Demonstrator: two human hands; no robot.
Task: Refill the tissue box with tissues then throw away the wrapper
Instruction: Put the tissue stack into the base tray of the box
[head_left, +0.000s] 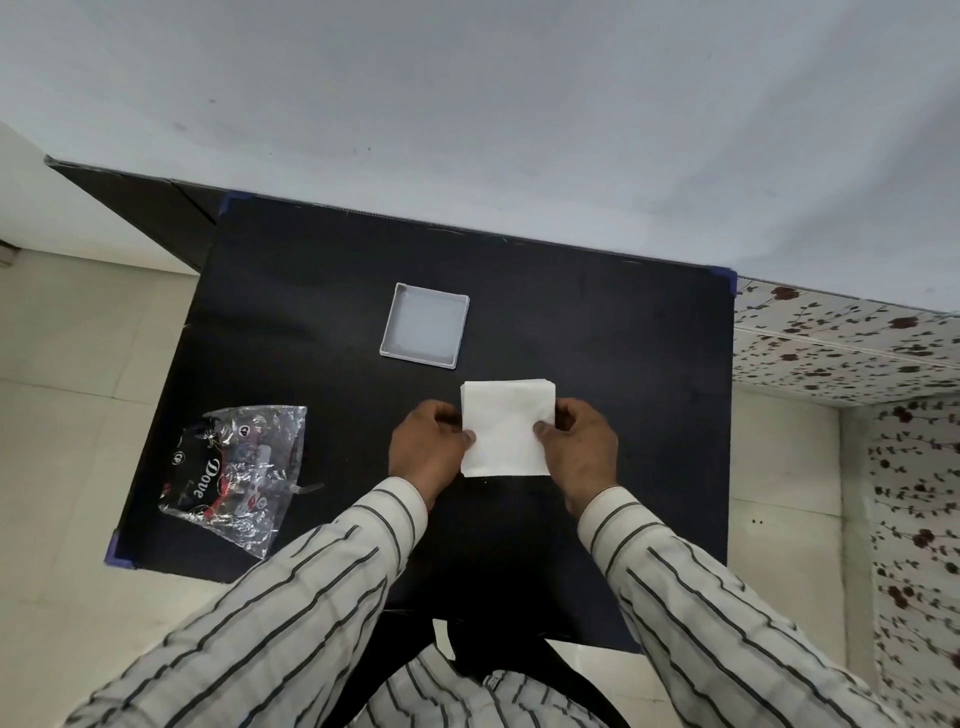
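Observation:
A square stack of white tissues (505, 428) sits at the middle of the black table (623, 364). My left hand (428, 449) grips its left edge and my right hand (579, 447) grips its right edge, thumbs on top. Beyond the stack, a little to the left, lies the shallow square grey tissue box (424, 326), open on top with nothing inside it. The crumpled clear plastic wrapper (236, 470) with dark printed lettering lies near the table's left front corner, apart from both hands.
The table stands against a pale wall (467, 104). A floral-patterned surface (852, 343) is to the right. Light floor tiles (78, 389) show on the left. My striped sleeves cover the table's near edge.

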